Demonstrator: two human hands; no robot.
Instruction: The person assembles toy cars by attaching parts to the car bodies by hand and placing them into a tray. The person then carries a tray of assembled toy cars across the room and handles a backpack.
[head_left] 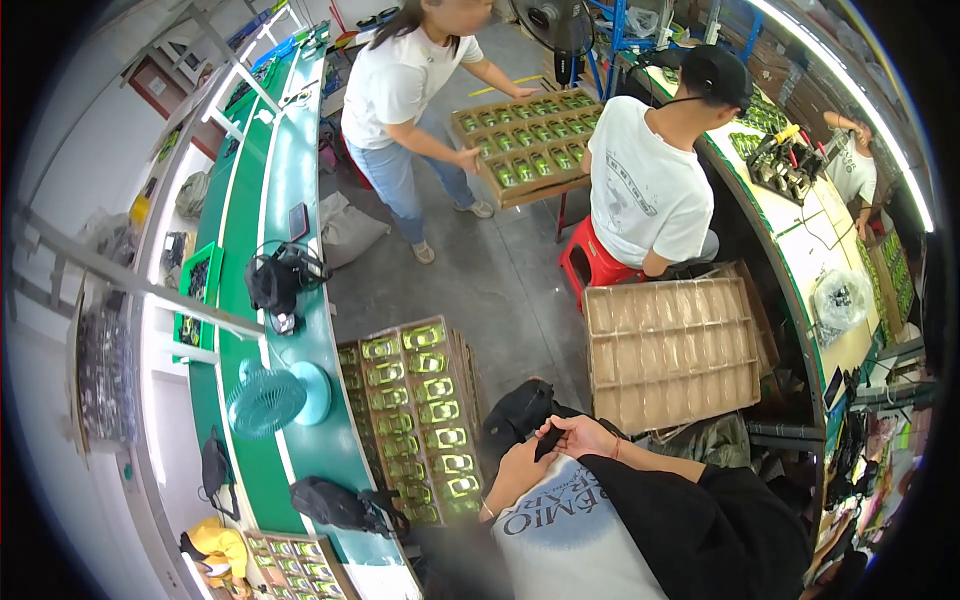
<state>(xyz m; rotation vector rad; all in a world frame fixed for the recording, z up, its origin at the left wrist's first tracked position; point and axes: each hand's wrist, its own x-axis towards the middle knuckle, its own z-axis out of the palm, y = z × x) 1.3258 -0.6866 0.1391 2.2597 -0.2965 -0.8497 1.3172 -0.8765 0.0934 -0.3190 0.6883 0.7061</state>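
Close in front of my shirt, my left hand (522, 468) and my right hand (583, 436) come together. Both have their fingers closed around a small black thing (548, 441), possibly a strap or a piece of cloth; its kind is unclear. Just beyond them is a dark, rounded black shape (517, 412) that I cannot make out. To the left of my hands stands a stack of cardboard trays (408, 335) holding rows of green-and-clear packs. Ahead and to the right lies a brown compartment tray (672, 345) whose pockets look unfilled.
One person (405, 110) grips a filled tray (497, 200); another (650, 185) sits on a red stool (578, 262). A green bench (300, 360) along the left carries a teal fan (268, 402) and black bags (340, 503). A workbench (830, 260) curves along the right.
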